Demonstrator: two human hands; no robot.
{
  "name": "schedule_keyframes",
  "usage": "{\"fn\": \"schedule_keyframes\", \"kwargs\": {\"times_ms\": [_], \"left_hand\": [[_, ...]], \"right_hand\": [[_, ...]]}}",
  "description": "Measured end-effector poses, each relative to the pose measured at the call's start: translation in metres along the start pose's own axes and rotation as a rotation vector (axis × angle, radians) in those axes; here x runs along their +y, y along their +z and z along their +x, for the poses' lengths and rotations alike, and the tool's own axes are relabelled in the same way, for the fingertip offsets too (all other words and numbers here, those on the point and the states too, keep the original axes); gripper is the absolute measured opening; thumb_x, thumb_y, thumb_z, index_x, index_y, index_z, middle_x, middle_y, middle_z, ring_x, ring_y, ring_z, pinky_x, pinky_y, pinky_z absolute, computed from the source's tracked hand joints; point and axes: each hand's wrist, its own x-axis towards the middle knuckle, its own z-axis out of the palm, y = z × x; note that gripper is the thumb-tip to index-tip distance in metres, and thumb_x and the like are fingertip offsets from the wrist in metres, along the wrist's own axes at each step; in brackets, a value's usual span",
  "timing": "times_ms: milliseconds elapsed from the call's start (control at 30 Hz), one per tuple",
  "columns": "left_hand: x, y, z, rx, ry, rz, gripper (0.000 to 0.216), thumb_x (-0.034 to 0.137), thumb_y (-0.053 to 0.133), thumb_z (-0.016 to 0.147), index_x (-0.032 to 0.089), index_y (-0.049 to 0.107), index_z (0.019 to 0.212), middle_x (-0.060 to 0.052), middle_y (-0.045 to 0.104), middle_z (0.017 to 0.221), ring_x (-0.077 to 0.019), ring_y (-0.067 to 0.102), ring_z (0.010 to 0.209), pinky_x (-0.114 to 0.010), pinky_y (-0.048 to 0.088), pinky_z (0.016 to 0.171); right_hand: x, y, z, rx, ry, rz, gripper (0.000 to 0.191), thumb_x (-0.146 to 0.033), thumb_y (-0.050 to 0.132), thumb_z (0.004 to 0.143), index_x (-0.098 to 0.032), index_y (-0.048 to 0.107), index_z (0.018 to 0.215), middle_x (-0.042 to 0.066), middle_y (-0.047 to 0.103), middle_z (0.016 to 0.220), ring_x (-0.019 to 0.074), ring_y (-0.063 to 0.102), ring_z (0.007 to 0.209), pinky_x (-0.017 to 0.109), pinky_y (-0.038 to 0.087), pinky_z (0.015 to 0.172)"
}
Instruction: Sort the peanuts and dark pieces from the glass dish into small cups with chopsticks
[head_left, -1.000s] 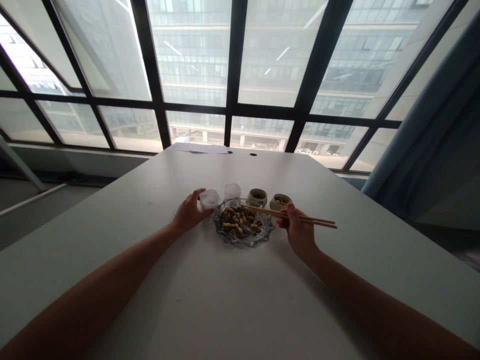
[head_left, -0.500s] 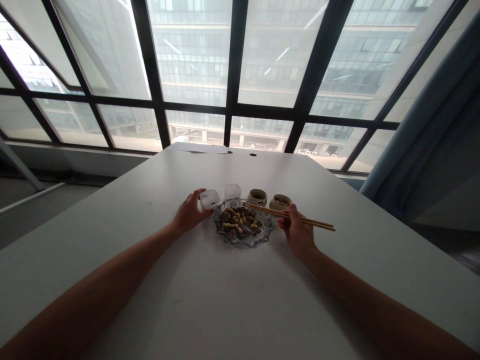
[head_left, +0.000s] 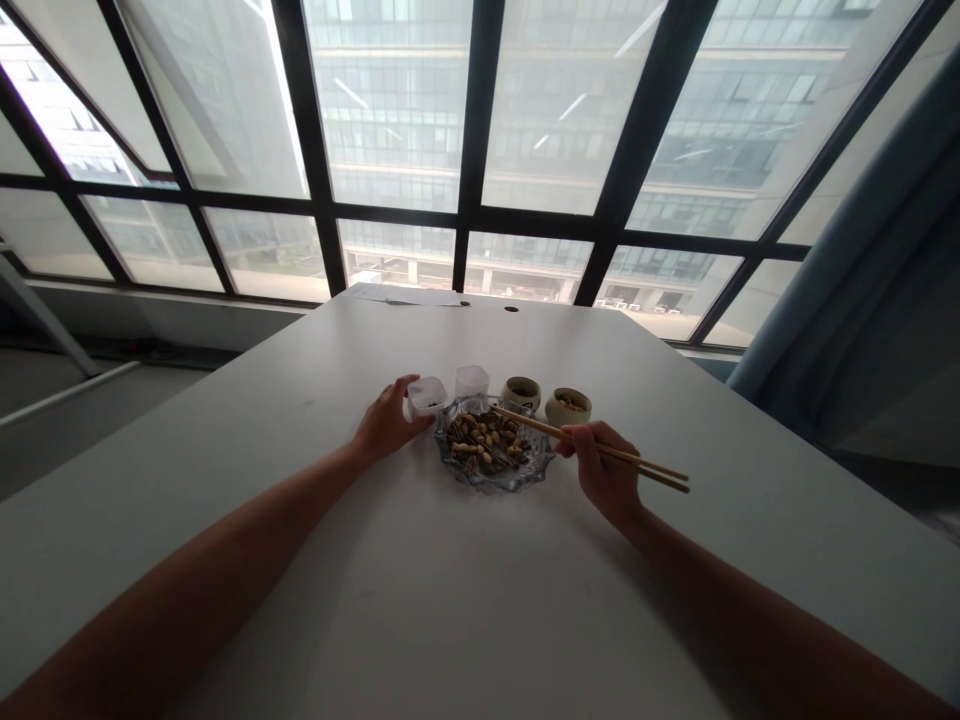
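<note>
A pair of thin tan wooden chopsticks is slanting over a clear, scalloped glass bowl of brown nuts and seeds, the right hand gripping them; the left hand is curling around a small translucent whitish cup beside the bowl, and two rounded beige pots are standing beyond on the smooth white table

Bright backlight from windows, dim foreground, soft shadows on table, stretched edges
</note>
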Motion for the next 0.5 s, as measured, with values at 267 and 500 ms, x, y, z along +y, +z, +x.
{"fn": "schedule_keyframes", "kwargs": {"times_ms": [267,500], "left_hand": [[-0.002,0.001,0.001,0.001,0.016,0.002,0.069,0.038,0.076,0.072,0.021,0.049,0.133,-0.011,0.067,0.112,-0.0253,0.066,0.094,-0.04,0.055,0.083],[-0.002,0.001,0.0,-0.002,0.01,0.001,0.069,0.04,0.075,0.073,0.02,0.049,0.133,-0.011,0.067,0.11,-0.0253,0.067,0.095,-0.039,0.055,0.084]], "right_hand": [[0.012,-0.01,0.027,0.27,0.05,0.113,0.047,-0.064,0.06,0.087,-0.018,0.064,0.077,0.001,0.065,0.056,0.0149,0.061,0.049,0.029,0.051,0.05],[0.031,-0.015,0.026,0.175,0.124,0.041,0.047,-0.065,0.063,0.084,-0.018,0.067,0.081,0.003,0.069,0.062,0.0175,0.065,0.057,0.032,0.054,0.058]]}}
